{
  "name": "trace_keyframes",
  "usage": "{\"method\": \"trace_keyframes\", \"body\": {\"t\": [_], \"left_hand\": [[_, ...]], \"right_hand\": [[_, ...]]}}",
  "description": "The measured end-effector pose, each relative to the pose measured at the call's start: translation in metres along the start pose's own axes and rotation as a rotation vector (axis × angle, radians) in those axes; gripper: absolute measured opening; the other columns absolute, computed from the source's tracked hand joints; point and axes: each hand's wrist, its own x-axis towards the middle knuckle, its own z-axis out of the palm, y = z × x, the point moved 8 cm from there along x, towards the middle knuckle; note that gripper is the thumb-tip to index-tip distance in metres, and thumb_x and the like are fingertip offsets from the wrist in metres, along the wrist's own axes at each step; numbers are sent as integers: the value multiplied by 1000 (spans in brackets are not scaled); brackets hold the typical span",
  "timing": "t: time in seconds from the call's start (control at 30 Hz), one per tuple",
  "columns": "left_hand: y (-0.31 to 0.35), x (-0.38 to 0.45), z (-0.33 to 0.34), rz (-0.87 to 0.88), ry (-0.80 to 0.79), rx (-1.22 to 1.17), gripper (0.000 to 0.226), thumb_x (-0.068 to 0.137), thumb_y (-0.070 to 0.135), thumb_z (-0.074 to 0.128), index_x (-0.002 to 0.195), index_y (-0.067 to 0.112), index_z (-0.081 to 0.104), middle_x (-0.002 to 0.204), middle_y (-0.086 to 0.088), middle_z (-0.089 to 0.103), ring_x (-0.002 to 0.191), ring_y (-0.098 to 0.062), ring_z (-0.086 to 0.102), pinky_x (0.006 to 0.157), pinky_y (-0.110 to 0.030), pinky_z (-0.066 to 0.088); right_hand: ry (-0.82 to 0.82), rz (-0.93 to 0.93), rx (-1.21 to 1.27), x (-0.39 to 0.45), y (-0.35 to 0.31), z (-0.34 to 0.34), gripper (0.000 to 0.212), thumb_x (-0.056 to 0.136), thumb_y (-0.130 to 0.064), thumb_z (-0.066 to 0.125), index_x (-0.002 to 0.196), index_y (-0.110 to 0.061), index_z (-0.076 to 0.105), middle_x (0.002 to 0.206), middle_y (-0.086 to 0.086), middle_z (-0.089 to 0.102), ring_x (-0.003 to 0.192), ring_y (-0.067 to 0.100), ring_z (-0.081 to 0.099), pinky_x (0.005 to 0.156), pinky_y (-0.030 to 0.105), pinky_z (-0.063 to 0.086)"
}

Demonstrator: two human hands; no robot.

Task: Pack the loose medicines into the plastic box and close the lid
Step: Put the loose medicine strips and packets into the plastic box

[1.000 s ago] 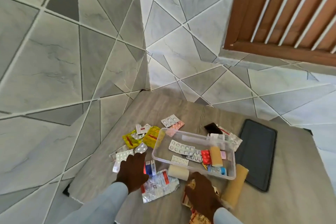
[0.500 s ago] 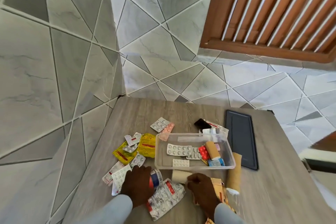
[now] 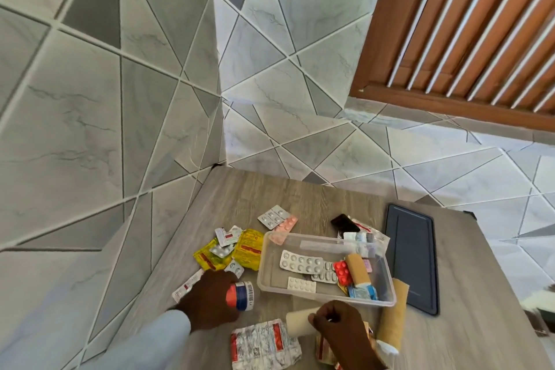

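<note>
A clear plastic box (image 3: 271,288) stands open on the wooden table (image 3: 270,195), holding blister strips, a red strip and a tan bandage roll. Its dark lid (image 3: 412,258) lies flat to the right. My left hand (image 3: 210,299) is closed around a small bottle with a red, white and blue label (image 3: 244,295), left of the box. My right hand (image 3: 342,329) grips a beige bandage roll (image 3: 297,323) just in front of the box. Loose yellow sachets (image 3: 247,249), blister strips (image 3: 274,216) and a crumpled foil pack (image 3: 264,345) lie around.
A second tan bandage roll (image 3: 392,312) lies by the box's right front corner. A dark packet (image 3: 344,222) and more packs sit behind the box. Tiled walls close the table's left and far sides; a slatted wooden shutter (image 3: 468,27) hangs upper right.
My left hand has closed on the small bottle and lifted it toward the box. My right hand now pinches the beige roll. The camera has swung, shifting the view.
</note>
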Motion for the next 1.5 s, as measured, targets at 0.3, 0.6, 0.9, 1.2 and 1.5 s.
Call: {"method": "trace_keyframes", "body": {"t": [0.3,0.6,0.9,1.2,1.5], "left_hand": [[61,17,-49,62,210,-106,41,59,56,59,88,26,58,86,5,64,79,-15,61,70,-32,49],[122,59,-1,-32,141,218,66,81,52,44,142,37,24,123,-10,58,111,-33,51,93,-40,40],[127,70,20,-27,51,550,68,80,53,42,139,20,31,127,-12,58,120,-36,40,102,-48,26],[123,77,13,-16,79,687,48,88,50,40,115,15,58,123,-12,54,120,-37,36,102,-50,22],[107,70,-9,60,278,648,23,45,32,77,58,23,61,59,1,60,62,-25,58,54,-39,49]], "right_hand": [[15,-77,272,26,-45,-43,12,78,-6,75,70,-11,68,72,4,68,68,18,58,63,30,48],[6,4,241,68,-29,-37,10,80,-11,73,87,-18,70,92,6,69,84,21,65,66,25,51],[-29,14,132,93,-14,-26,15,80,-16,74,91,-23,69,102,3,67,90,12,64,65,12,46],[-154,11,153,113,-29,10,14,83,-10,69,94,-19,70,99,5,68,84,11,65,58,10,49],[-281,75,178,116,-27,55,16,83,-5,66,91,-19,70,105,8,65,96,22,65,86,40,58]]}}
